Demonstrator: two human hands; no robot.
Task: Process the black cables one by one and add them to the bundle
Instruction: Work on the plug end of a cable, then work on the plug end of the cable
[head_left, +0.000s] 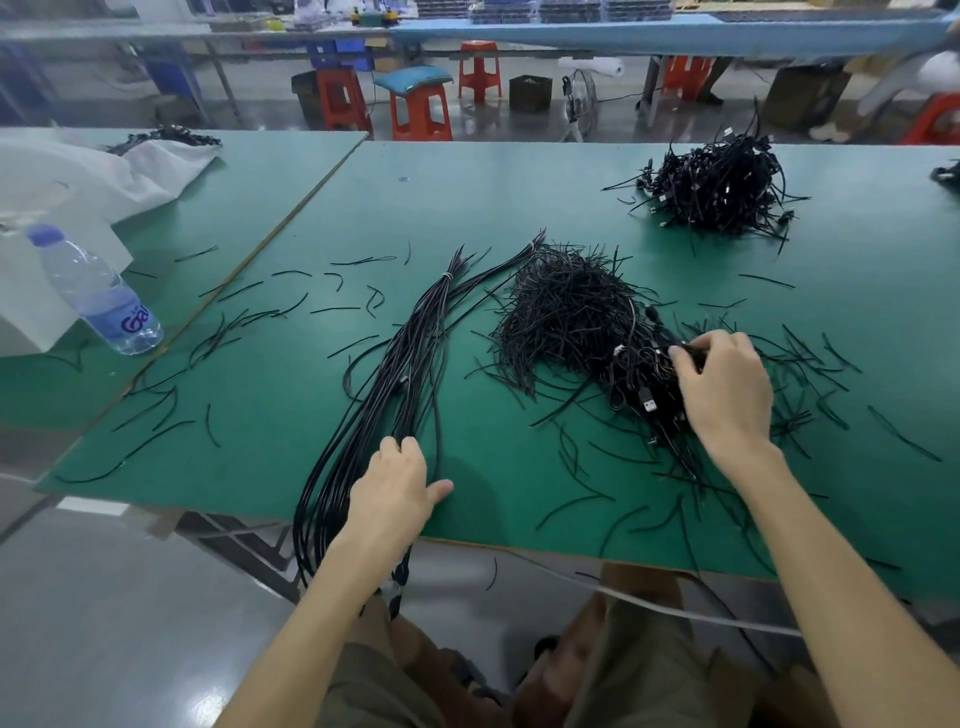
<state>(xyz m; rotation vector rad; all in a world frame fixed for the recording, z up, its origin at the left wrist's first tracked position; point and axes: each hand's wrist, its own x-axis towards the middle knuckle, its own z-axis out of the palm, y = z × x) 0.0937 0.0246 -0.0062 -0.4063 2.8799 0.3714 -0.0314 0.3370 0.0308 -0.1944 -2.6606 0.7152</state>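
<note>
Currently, the left hand (397, 483) grips the cable bundle (415, 338) at 7 o'clock; the right hand (727, 384) pinches a black cable (688, 357) in the 3 o'clock pile (571, 317). Most cables appear unprocessed.

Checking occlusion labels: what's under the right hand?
The right hand lies on a tangle of black cables, its fingers pinching some; a USB plug shows beside it. Whatever lies directly under the palm, cables or green table, is covered.

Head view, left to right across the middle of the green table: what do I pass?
First the water bottle → tied cable bundle → heap of short black strands → right hand.
</note>
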